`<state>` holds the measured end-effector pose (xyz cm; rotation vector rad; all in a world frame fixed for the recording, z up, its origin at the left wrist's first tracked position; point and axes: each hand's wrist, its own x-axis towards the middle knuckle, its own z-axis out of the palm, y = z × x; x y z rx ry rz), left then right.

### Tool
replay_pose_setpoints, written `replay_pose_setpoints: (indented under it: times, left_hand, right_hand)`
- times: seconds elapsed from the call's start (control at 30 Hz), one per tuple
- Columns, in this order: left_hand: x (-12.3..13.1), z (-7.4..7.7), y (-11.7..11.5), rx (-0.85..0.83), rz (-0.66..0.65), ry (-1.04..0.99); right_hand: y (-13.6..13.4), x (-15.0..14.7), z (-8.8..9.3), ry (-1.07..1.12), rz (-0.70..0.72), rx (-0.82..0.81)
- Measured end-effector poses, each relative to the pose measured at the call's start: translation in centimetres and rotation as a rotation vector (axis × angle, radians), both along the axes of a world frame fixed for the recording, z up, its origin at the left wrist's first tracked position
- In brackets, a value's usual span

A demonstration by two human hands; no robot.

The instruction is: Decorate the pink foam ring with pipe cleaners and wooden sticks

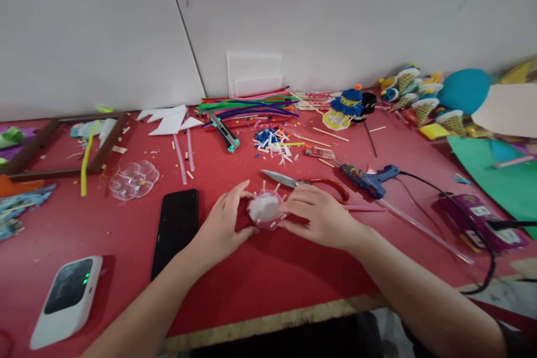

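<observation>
Between my hands is a small round craft piece (pixel 265 208) with a pale disc inside, a pink rim and short wooden sticks standing up around its edge. My left hand (pixel 224 224) curves its thumb and fingers around the left side. On the right side, my right hand (pixel 319 213) grips the edge with thumb and fingertips, partly hiding it. Just behind my right hand lies a pair of scissors (pixel 285 179) with orange-red handles. To the left of my left hand rests a black phone (pixel 175 229).
A blue glue gun (pixel 369 179) with a cord lies at right, near a purple power strip (pixel 482 218). Behind are a utility knife (pixel 224 133), cut bits (pixel 272 142) and pipe cleaners (pixel 247 105). A white device (pixel 67 302) sits at front left.
</observation>
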<state>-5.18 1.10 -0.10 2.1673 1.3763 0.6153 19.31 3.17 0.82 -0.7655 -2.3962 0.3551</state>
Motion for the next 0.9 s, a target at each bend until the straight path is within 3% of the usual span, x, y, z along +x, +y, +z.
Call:
replay_pose_setpoints:
  times: [0.33,0.43,0.53,0.63,0.7,0.8,0.9]
  left_hand:
    - [0.6,-0.2,0.0,0.014,-0.049,-0.015]
    - [0.5,-0.5,0.1,0.022,-0.014,-0.099]
    - [0.5,-0.2,0.4,0.080,0.079,-0.206]
    - [0.7,0.4,0.4,0.194,0.229,-0.296]
    - [0.9,0.8,0.2,0.255,0.280,-0.357]
    - [1.3,1.2,-0.2,0.269,0.197,-0.448]
    - [1.5,1.3,-0.5,0.205,0.091,-0.528]
  right_hand:
    - [-0.1,-0.3,-0.4,-0.034,0.046,-0.019]
    - [-0.3,-0.3,-0.2,0.056,-0.012,-0.029]
    - [-0.9,-0.6,0.1,0.244,-0.172,-0.093]
    - [-1.6,-1.4,0.2,0.433,-0.319,-0.389]
    - [-1.9,-2.1,0.0,0.546,-0.285,-0.667]
    - [-2.1,-3.1,-0.3,0.695,-0.137,-0.978]
    - [-2.2,-3.7,-0.8,0.831,-0.062,-1.103]
